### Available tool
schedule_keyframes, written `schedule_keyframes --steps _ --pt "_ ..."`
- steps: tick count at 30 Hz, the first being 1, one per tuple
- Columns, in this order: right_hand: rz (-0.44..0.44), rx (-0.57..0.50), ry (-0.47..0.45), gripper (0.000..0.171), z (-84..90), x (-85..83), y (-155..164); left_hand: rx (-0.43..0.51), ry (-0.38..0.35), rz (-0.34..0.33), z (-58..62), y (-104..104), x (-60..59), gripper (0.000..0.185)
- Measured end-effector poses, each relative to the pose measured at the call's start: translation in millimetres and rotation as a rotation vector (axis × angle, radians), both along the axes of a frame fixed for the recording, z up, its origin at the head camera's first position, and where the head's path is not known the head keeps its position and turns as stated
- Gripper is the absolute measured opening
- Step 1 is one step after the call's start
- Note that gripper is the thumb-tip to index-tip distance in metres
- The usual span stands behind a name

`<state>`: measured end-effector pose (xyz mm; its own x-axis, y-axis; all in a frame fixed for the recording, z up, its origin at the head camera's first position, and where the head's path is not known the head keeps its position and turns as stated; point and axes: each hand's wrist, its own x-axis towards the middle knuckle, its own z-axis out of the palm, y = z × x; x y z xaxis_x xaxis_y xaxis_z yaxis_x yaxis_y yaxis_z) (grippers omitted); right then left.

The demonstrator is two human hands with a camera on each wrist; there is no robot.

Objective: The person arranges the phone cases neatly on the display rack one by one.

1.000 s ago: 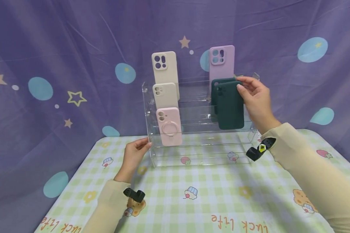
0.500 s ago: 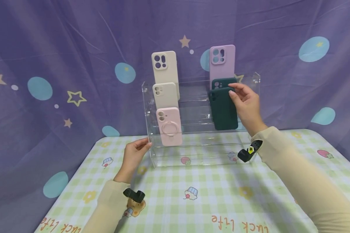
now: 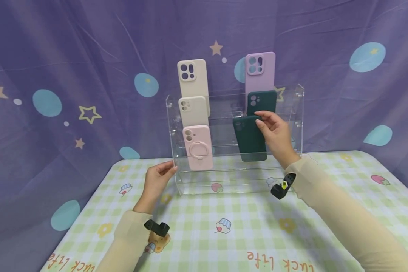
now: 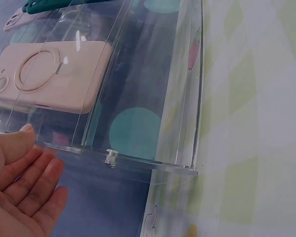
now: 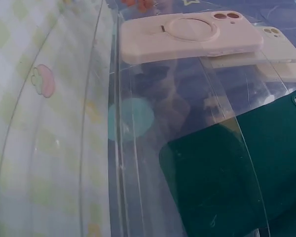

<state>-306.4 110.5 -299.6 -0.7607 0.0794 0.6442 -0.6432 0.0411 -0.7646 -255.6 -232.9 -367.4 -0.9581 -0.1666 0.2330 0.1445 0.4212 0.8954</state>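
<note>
My right hand (image 3: 275, 132) pinches the top right corner of a dark green phone case (image 3: 249, 141), thumb in front. The case leans slightly, and its lower end is behind a clear front lip of the acrylic display stand (image 3: 224, 181). In the right wrist view the green case (image 5: 212, 173) shows through that lip. My left hand (image 3: 158, 177) holds the stand's left side edge between thumb and fingers; the left wrist view shows the thumb (image 4: 22, 143) at the edge. A second dark green case (image 3: 266, 100) stands one tier higher, partly covered by my right hand.
On the left side of the stand are a cream case (image 3: 193, 81), another cream case (image 3: 194, 111) and a pink case (image 3: 198, 162) with a ring, one per tier. A lilac case (image 3: 265, 81) stands top right. The checked tablecloth (image 3: 190, 245) lies beneath; a purple curtain (image 3: 88, 45) hangs behind.
My right hand has moved left and down with the green phone case, from in front of the second green case to the lower tier. My left hand stays at the stand's side.
</note>
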Motion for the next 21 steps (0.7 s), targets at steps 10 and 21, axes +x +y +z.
schedule_keyframes --steps 10,21 --pt "-0.03 0.067 -0.013 0.025 -13.5 3.4 7 -0.005 0.015 0.002 0.3 1 0.3 0.03" --pt "-0.11 0.202 -0.031 0.027 0.3 25.6 17 0.006 0.029 0.003 -0.6 0 -0.2 0.029"
